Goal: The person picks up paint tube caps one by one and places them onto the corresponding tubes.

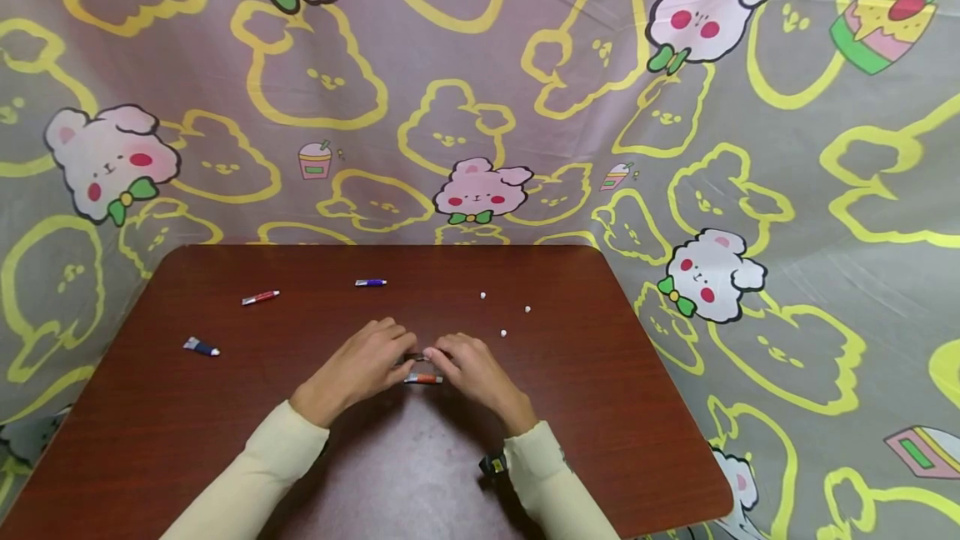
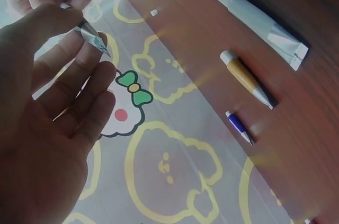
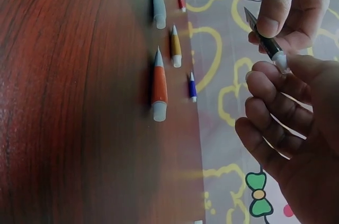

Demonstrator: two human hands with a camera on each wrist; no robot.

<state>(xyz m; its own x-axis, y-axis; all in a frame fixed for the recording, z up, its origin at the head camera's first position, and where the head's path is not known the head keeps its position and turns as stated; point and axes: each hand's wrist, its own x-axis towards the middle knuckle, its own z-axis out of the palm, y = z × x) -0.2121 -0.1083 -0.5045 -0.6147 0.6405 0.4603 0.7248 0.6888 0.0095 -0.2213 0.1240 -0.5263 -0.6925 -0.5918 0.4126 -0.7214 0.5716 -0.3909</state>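
Two bare hands met above a brown table (image 1: 600, 440), each fingers-and-thumb grip applied to one end of the same small object. The left hand (image 1: 363, 365) pinched a black tube (image 3: 268, 42) between thumb and forefinger, its pointed foil end directed away from the right hand (image 1: 476, 365). The right hand's thumb and forefinger pinched the white cap (image 3: 280, 61) at the tube's other end; its remaining fingers were loosely bent. The black tube was thus held off the table, between the hands.

An orange tube (image 1: 423, 378) lay just beneath them, on the person's side. A blue tube (image 1: 371, 282), a red tube (image 1: 260, 298) and a dark tube (image 1: 202, 347) lay apart toward the left; a yellow tube (image 3: 176, 46) appeared in both wrist views. Three small white pieces (image 1: 503, 332) lay beyond the right hand. A patterned cloth (image 1: 450, 48) hung behind the table.
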